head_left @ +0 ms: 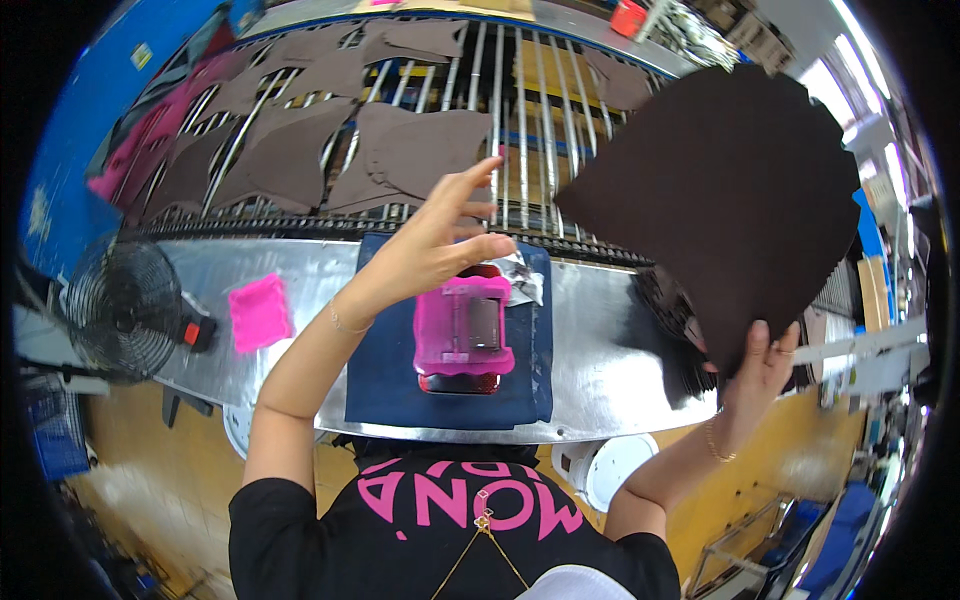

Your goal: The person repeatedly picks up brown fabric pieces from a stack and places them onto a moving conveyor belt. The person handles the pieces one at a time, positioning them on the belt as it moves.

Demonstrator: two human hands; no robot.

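My right hand (762, 362) grips the lower corner of a large dark brown cut piece of sheet material (730, 190), raised at the right. Its broad scalloped end points away from me. My left hand (445, 228) is open, fingers apart, above the table's far edge and holding nothing. Beneath and just nearer than it, a pink tray-like holder (440, 325) with a small dark block (484, 323) in it lies on a dark blue mat (380, 385). Partly behind the raised piece, a stack of dark pieces (680, 345) sits on the table.
Beyond the metal table (590, 395) runs a rack of metal rods (497, 120) bearing several brown cut pieces (405, 150). A pink cloth-like square (260, 313) and a black fan (125, 305) are at the left. Crumpled silvery foil (522, 280) lies by the holder. A white stool (618, 470) stands below.
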